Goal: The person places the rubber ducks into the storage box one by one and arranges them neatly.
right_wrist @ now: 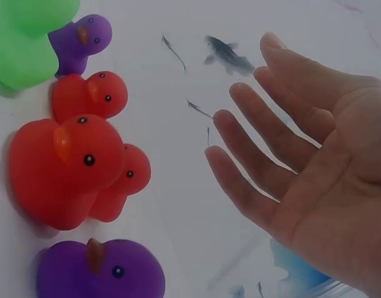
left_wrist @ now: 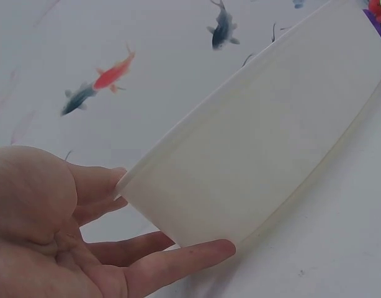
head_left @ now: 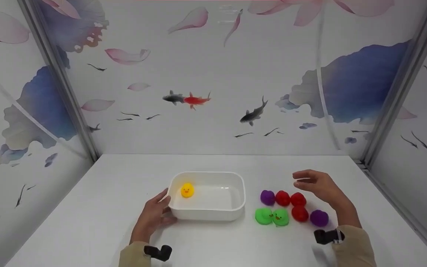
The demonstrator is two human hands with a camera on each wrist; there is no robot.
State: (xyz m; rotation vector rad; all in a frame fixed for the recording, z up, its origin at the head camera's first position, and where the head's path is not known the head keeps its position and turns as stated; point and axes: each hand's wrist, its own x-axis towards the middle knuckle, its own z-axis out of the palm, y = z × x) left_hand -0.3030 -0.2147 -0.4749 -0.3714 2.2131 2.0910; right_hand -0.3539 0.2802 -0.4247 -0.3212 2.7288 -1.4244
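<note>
A white plastic tub [head_left: 207, 214] stands on the table with a yellow rubber duck [head_left: 187, 190] inside, towards its left end. My left hand [head_left: 153, 215] holds the tub's left end, thumb low along the near wall and fingers at the end and rim; the left wrist view shows this hand [left_wrist: 72, 236] close up. Above and beyond the ducks on the right, my right hand [head_left: 319, 187] hovers with nothing in it. Its fingers are extended and spread in the right wrist view. Nearest to it are red rubber ducks [head_left: 298, 199].
Right of the tub sit two green ducks [head_left: 281, 217], a purple duck [head_left: 267, 197] at the back and another purple duck [head_left: 319, 218] at the near right. The white table [head_left: 213, 244] is enclosed by printed panels [head_left: 213, 74] at the back and sides.
</note>
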